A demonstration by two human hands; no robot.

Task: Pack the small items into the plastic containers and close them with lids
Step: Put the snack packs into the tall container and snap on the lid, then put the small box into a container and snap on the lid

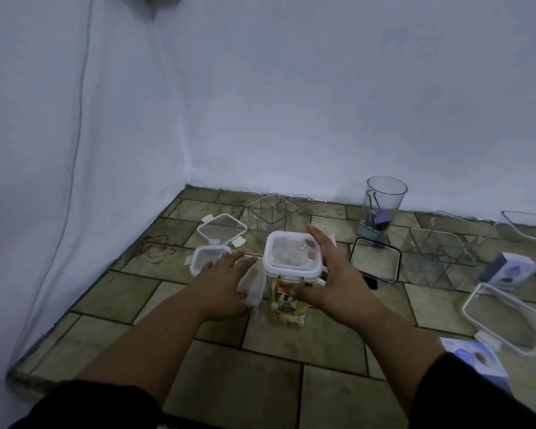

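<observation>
Head view looks down on the tiled floor, where the tall container stands between two hands, packed nearly full with colourful small items and capped by its white lid; the right hand is spread flat along its right side, fingers straight, gripping nothing, and whether the palm touches cannot be told; the left hand lies flat with straight fingers over a low white-rimmed piece, also clasping nothing.

A flap on the lid's right side seems to stick out, so the lid is probably not fully latched; pressing one side alone could tip this narrow, top-heavy container, and a loose lid would spill the contents across the floor; the left forearm could also knock the neighbours.

To the right a clear divided organiser looks empty; nearer, a large clear lid lies loose; at the far right edge sits a clear tray, contents unclear; a black-rimmed lid lies beside the right hand; by the wall an open square container looks empty; a round cup holds purple binder clips; a flat lidded box and a small lidded container sit left, contents unreadable; two purple-and-white cartons remain unpacked.
</observation>
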